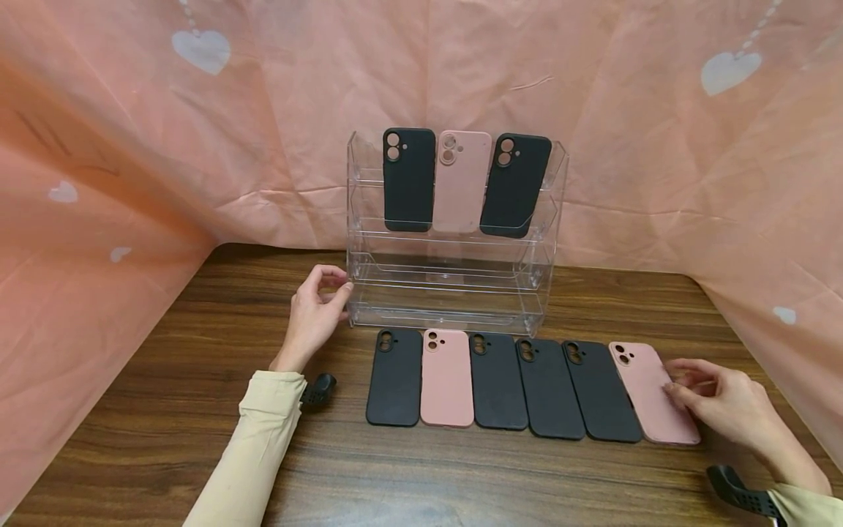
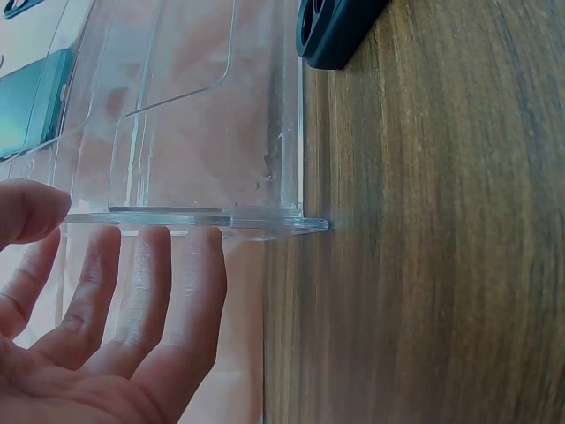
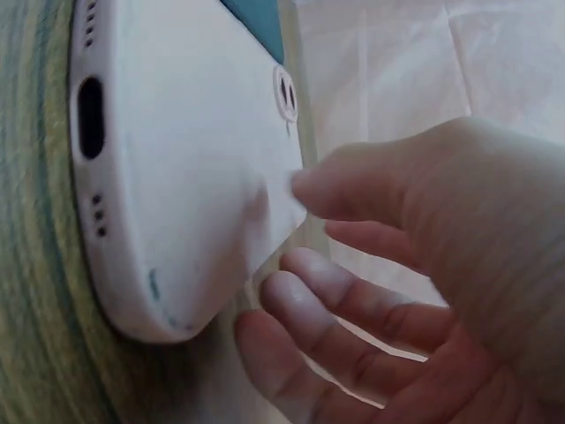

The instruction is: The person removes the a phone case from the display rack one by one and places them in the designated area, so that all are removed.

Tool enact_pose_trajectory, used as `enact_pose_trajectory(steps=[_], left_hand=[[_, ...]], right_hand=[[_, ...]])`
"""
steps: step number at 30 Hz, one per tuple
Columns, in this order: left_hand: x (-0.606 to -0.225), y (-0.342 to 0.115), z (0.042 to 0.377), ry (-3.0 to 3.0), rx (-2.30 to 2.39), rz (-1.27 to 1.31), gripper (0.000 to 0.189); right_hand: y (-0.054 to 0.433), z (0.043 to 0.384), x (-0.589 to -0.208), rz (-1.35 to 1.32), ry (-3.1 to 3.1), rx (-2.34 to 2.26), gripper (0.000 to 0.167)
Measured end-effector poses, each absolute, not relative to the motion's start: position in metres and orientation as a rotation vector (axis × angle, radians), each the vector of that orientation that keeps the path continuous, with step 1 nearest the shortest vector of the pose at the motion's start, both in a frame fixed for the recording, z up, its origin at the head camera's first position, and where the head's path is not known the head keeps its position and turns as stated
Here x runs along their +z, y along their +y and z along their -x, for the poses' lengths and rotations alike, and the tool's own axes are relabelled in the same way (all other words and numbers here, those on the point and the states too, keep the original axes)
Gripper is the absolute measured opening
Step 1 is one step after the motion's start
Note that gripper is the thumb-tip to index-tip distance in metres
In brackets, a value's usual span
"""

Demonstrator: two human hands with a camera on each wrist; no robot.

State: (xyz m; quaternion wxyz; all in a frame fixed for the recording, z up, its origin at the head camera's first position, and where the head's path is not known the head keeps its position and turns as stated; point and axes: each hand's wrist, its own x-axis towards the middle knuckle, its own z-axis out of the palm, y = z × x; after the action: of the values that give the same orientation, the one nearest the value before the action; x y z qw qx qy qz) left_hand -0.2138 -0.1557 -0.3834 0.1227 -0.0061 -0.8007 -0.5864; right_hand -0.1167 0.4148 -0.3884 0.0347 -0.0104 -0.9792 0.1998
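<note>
My left hand [image 1: 315,311] is at the left side wall of a clear acrylic display stand [image 1: 454,298]. In the left wrist view its relaxed fingertips [image 2: 205,252] rest against that wall, the thumb beside its edge. My right hand [image 1: 727,402] reaches over the right edge of a pink phone case [image 1: 648,391], the last in a row lying flat. The right wrist view has the thumb [image 3: 340,185] close over the case's back and the other fingers spread loosely beside its edge. Three cases stand in the rack's upper part: a black case [image 1: 408,183], a pink case [image 1: 462,187] and another black case [image 1: 516,183].
Left of the right hand's case, the row holds several black phone cases [image 1: 549,391] and one pink phone case [image 1: 447,388], just before the stand. They lie on a brown wood-grain table [image 1: 369,483]. A pink curtain [image 1: 276,146] with white hearts hangs behind and at both sides.
</note>
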Motion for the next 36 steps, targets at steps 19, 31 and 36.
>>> enact_pose_trajectory(steps=[19,31,36], left_hand=[[-0.382,-0.155,0.214,-2.34,-1.704,0.02,0.022],[-0.384,-0.156,0.215,-2.35,-1.698,0.001,0.022],[-0.384,-0.156,0.215,-2.352,-1.693,0.001,0.022]], right_hand=[[0.367,0.136,-0.37,0.009,-2.677,0.907,0.044],[0.324,0.155,-0.367,-0.025,-2.588,0.963,0.04],[0.309,0.163,-0.368,-0.069,-2.535,1.065,0.038]])
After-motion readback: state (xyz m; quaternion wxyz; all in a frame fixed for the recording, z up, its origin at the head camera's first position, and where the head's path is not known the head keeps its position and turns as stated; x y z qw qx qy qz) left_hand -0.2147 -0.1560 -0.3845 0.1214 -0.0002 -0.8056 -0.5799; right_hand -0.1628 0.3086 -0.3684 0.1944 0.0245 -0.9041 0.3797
